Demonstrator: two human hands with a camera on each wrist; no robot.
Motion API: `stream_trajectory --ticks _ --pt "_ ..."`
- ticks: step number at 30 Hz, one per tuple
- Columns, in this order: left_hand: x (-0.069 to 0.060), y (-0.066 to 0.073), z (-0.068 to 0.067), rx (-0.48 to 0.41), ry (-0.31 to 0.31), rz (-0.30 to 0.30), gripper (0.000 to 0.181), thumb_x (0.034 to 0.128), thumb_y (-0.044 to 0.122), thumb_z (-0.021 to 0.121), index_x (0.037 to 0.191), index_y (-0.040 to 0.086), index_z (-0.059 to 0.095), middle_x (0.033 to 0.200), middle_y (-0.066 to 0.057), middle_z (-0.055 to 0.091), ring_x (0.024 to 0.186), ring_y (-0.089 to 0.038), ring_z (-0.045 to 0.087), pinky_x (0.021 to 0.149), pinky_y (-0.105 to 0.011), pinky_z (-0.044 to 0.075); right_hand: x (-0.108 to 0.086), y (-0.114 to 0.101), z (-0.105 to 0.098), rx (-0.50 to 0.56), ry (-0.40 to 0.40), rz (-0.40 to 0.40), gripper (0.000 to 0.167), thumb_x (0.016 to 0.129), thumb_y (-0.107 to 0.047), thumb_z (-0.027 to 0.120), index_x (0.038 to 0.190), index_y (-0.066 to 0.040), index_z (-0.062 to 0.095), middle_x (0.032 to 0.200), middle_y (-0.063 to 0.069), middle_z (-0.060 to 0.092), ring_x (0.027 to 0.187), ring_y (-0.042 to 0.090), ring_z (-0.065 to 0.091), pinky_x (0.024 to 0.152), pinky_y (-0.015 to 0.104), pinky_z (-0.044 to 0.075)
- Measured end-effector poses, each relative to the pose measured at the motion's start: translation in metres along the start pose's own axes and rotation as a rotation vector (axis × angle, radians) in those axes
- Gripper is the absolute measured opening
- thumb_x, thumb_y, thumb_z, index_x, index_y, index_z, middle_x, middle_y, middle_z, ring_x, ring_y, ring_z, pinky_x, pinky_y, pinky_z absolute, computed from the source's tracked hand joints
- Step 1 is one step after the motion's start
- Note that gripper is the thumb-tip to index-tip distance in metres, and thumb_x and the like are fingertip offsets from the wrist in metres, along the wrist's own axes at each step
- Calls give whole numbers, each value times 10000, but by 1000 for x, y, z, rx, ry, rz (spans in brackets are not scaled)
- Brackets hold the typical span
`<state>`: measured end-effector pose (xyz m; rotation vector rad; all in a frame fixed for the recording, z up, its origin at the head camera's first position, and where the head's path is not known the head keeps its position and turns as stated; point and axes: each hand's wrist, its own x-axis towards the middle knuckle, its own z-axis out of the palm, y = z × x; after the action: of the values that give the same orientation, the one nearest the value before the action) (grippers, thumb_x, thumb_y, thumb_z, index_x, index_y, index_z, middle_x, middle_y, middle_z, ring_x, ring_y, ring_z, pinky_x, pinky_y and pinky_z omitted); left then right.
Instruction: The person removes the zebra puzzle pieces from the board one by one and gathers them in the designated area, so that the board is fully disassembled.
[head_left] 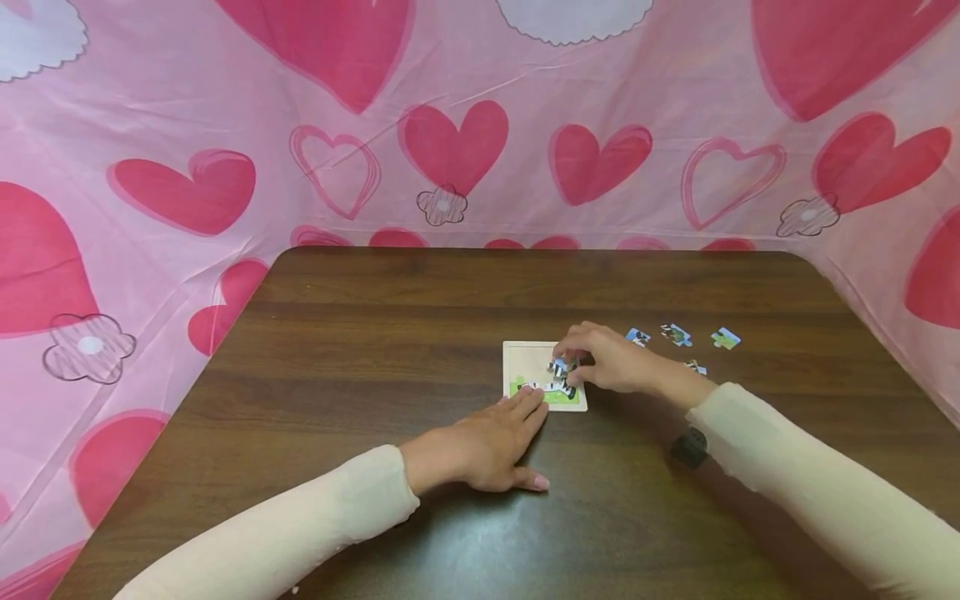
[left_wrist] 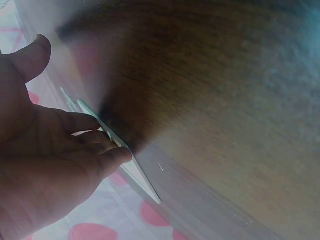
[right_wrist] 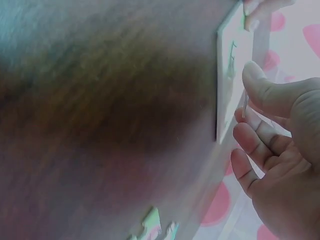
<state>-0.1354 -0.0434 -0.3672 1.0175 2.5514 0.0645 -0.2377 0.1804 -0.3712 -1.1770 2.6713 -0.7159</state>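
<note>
A small square puzzle tray (head_left: 519, 358) with a pale rim lies on the table, its lower part filled with green and zebra-patterned pieces. My left hand (head_left: 491, 446) rests with extended fingers on the tray's lower left edge; the left wrist view shows the hand (left_wrist: 60, 150) with its fingertips at the tray rim (left_wrist: 145, 185). Between thumb and fingers, my right hand (head_left: 611, 358) pinches a puzzle piece (head_left: 557, 368) over the tray's right half. In the right wrist view that hand (right_wrist: 280, 130) holds the thin piece (right_wrist: 245, 106) edge-on beside the tray (right_wrist: 225, 85).
Several loose pieces, among them a green and blue one (head_left: 725, 337) and a dark patterned one (head_left: 677, 334), lie on the brown table (head_left: 375, 333) right of the tray. One is partly behind the right forearm. A pink heart-print cloth (head_left: 525, 75) surrounds the table.
</note>
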Motion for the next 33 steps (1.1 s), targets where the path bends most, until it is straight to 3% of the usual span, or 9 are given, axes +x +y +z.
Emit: stream_trajectory --ticks 10,22,26,33 --pt "-1 1 0 -4 -1 -6 917 900 610 511 1540 52 166 1615 -106 59 1477 -217 14 1175 -330 109 -21 17 -18 -55 78 40 324 785 -62 789 1094 -79 690 931 -11 607 882 182 542 746 381 492" --pt "-2 2 0 -2 -1 -10 915 904 607 508 1542 54 155 1616 -101 47 1477 -212 4 1176 -328 102 -74 48 -47 -136 192 108 341 766 -69 806 1089 -66 696 878 -46 599 859 154 568 708 349 495" --pt "-2 2 0 0 -3 -11 916 904 610 506 1542 54 155 1616 -101 47 1477 -212 3 1176 -325 102 -92 57 -55 -186 241 94 350 737 -70 826 1065 -59 703 838 -48 585 801 136 552 651 295 482" --pt "-2 3 -1 12 -6 -3 918 903 614 503 1541 53 156 1616 -103 53 1478 -220 8 1176 -325 100 -121 83 -64 -241 298 137 347 690 -51 848 1009 -57 711 788 -57 570 726 95 514 592 254 433"
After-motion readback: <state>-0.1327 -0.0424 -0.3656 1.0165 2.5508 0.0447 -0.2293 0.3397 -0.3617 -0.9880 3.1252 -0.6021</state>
